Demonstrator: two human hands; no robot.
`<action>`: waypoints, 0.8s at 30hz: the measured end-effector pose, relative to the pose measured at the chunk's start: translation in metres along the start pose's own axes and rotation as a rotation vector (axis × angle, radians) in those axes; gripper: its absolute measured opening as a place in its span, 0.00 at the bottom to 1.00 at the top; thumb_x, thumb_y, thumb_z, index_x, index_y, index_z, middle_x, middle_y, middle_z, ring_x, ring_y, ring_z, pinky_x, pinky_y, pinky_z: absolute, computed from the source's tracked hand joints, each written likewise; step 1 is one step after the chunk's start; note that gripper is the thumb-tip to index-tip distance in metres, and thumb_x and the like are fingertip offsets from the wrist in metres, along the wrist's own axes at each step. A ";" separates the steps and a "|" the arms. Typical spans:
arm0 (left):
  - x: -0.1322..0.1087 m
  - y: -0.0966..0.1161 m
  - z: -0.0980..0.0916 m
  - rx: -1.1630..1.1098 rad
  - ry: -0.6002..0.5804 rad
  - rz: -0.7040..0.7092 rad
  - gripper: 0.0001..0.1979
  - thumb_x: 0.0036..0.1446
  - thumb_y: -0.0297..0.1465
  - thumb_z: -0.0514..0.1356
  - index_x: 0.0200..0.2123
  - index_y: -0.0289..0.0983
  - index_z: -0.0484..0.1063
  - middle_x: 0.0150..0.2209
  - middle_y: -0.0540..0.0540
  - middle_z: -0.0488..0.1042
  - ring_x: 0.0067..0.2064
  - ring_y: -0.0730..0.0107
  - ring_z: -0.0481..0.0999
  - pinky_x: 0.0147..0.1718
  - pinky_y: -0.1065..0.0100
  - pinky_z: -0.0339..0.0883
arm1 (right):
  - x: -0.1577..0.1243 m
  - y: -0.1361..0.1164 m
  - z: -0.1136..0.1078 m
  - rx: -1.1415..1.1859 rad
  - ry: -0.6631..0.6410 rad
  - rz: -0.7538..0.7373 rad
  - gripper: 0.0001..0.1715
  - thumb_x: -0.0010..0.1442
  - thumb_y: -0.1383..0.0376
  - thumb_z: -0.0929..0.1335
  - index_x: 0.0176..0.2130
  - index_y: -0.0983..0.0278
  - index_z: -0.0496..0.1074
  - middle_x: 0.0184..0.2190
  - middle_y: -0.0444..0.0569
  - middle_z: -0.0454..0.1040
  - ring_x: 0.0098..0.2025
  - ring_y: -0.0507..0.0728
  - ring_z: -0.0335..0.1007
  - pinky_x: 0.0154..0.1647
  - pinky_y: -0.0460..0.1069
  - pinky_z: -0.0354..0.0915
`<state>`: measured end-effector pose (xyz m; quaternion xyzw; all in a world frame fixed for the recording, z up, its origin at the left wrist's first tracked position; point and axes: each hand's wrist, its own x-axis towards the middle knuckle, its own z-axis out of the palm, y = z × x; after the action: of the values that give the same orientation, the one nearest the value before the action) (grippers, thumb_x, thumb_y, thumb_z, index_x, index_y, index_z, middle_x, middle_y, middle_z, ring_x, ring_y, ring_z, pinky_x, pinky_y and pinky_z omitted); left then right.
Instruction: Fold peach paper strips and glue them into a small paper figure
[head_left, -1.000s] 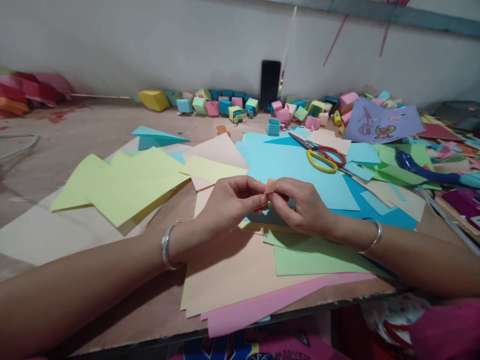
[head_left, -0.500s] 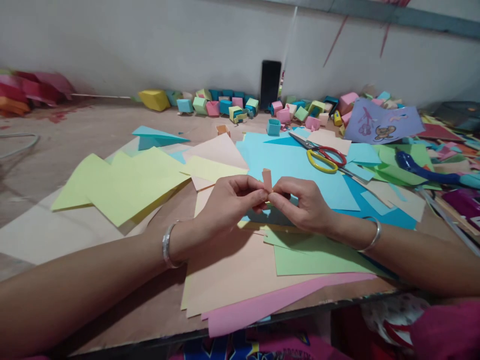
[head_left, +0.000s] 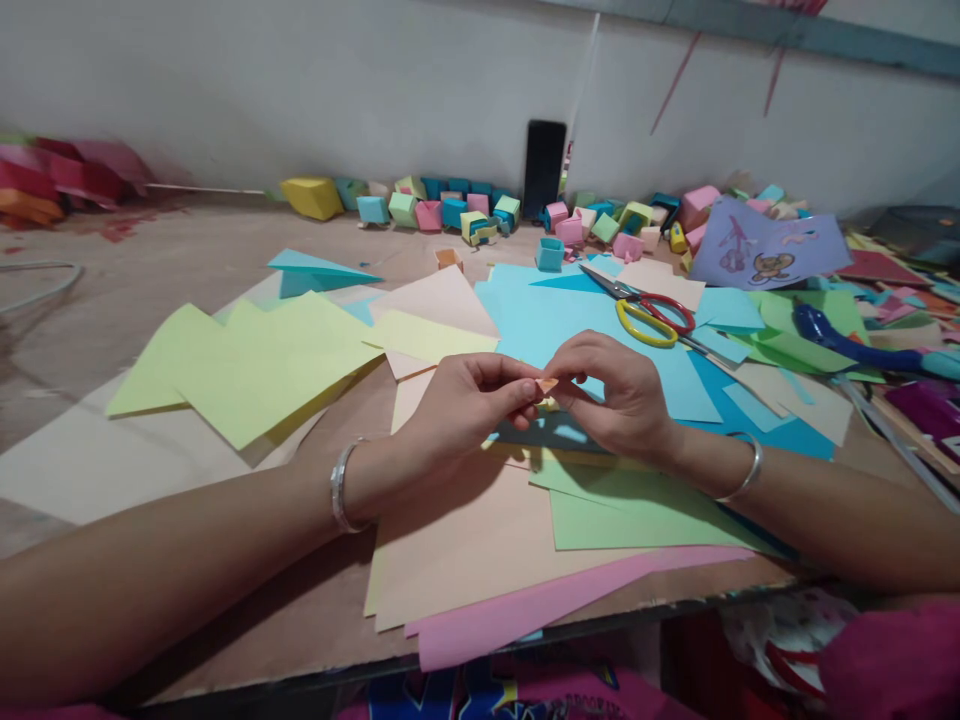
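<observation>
Between my fingertips is a small folded piece of orange paper (head_left: 549,384), mostly covered by the fingers. My left hand (head_left: 472,400) is closed in a pinch on its left side. My right hand (head_left: 611,395) pinches it from the right, thumb and forefinger meeting near its top. Both hands hover over a stack of coloured sheets, with a light blue sheet (head_left: 540,310) behind them and a peach sheet (head_left: 450,560) below. Scissors (head_left: 645,312) with one red and one yellow handle lie beyond my right hand.
Yellow sheets (head_left: 277,360) spread on the left near a blue folded paper (head_left: 315,272). Small folded paper boxes (head_left: 454,212) line the wall beside an upright phone (head_left: 544,168). A drawn-on purple paper (head_left: 765,245) and a dark blue tool (head_left: 840,338) lie to the right.
The orange strip stood upright above my fingers; now only a small folded point shows. My right hand has risen slightly and its fingers have closed over the top of the paper.
</observation>
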<state>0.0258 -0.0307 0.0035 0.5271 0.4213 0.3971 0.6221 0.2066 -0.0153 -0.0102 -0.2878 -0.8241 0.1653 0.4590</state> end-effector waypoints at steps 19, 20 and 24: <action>0.002 -0.004 -0.004 -0.178 -0.075 -0.078 0.07 0.49 0.31 0.66 0.30 0.34 0.75 0.27 0.48 0.71 0.28 0.75 0.68 0.28 0.71 0.62 | 0.000 0.009 0.000 -0.148 -0.061 -0.182 0.10 0.59 0.72 0.64 0.38 0.62 0.72 0.32 0.50 0.73 0.35 0.55 0.67 0.36 0.51 0.66; 0.002 -0.004 -0.004 -0.148 -0.074 -0.063 0.07 0.49 0.31 0.67 0.30 0.34 0.75 0.27 0.49 0.71 0.28 0.75 0.67 0.28 0.71 0.62 | 0.001 0.008 0.000 -0.128 -0.064 -0.163 0.09 0.59 0.72 0.64 0.37 0.62 0.72 0.32 0.49 0.73 0.35 0.55 0.67 0.36 0.51 0.66; 0.000 -0.002 -0.002 -0.014 0.002 0.011 0.07 0.50 0.32 0.67 0.29 0.34 0.74 0.25 0.49 0.71 0.27 0.75 0.67 0.27 0.71 0.62 | 0.000 0.004 0.000 -0.047 -0.063 -0.014 0.07 0.60 0.72 0.64 0.36 0.63 0.71 0.31 0.47 0.73 0.34 0.52 0.67 0.36 0.49 0.65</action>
<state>0.0242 -0.0300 0.0015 0.5245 0.4164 0.4039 0.6232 0.2079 -0.0120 -0.0121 -0.2874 -0.8438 0.1515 0.4272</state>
